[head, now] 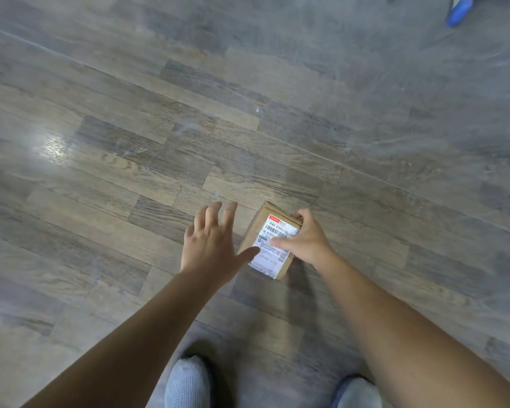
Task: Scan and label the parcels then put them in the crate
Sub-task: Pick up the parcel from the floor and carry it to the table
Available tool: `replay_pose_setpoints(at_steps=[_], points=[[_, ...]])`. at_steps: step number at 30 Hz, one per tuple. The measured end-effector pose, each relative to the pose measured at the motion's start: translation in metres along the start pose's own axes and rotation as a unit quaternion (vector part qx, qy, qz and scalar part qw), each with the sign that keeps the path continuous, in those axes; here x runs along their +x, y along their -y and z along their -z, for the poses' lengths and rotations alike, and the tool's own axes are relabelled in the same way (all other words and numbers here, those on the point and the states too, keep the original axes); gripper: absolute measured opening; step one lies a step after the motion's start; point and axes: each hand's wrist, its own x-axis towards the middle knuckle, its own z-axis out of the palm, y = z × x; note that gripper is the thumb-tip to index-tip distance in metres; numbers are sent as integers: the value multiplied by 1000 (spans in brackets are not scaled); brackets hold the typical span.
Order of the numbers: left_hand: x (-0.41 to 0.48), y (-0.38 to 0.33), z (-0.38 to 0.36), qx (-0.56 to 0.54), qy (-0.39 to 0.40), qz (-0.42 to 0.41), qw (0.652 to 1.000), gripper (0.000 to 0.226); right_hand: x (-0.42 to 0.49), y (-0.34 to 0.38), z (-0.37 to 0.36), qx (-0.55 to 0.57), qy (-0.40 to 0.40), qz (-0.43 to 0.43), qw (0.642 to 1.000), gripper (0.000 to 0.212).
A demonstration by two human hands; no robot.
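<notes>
Gripping parcel, right hand hangs over plank floor.

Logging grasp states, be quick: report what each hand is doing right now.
Left hand: open, fingers spread, holding nothing.
Right hand: grips the parcel, thumb on its label.

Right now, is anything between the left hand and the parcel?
Nothing visible. The left hand hovers open just left of the parcel, thumb near its label; the right hand grips the parcel's right edge. No crate is in view.
</notes>
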Motion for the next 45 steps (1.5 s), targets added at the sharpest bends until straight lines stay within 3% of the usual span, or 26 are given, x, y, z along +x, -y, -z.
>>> replay_pose_setpoints(at_steps=[6, 13, 20, 26, 35, 40, 45], points=[[-33, -9, 102, -22, -17, 23, 999, 98, -64, 89, 57, 36, -39, 42, 998, 69], [-86, -38, 325, -68, -96, 31, 993, 98, -205, 272, 170, 11, -32, 92, 995, 56], [-137, -59, 539, -97, -165, 2, 982, 97, -345, 450, 252, -12, -59, 155, 986, 64], [-153, -55, 667, -112, -215, -19, 970, 99, -417, 560, 310, -19, -89, 210, 974, 71], [-69, -60, 790, -54, -279, -39, 958, 96, -371, 687, 384, -39, -83, 258, 962, 71], [-1, -67, 863, -60, -306, -2, 950, 95, -312, 774, 426, -39, -45, 282, 958, 79], [55, -58, 926, -87, -334, 30, 938, 89, -264, 870, 451, -68, -47, 317, 945, 72]])
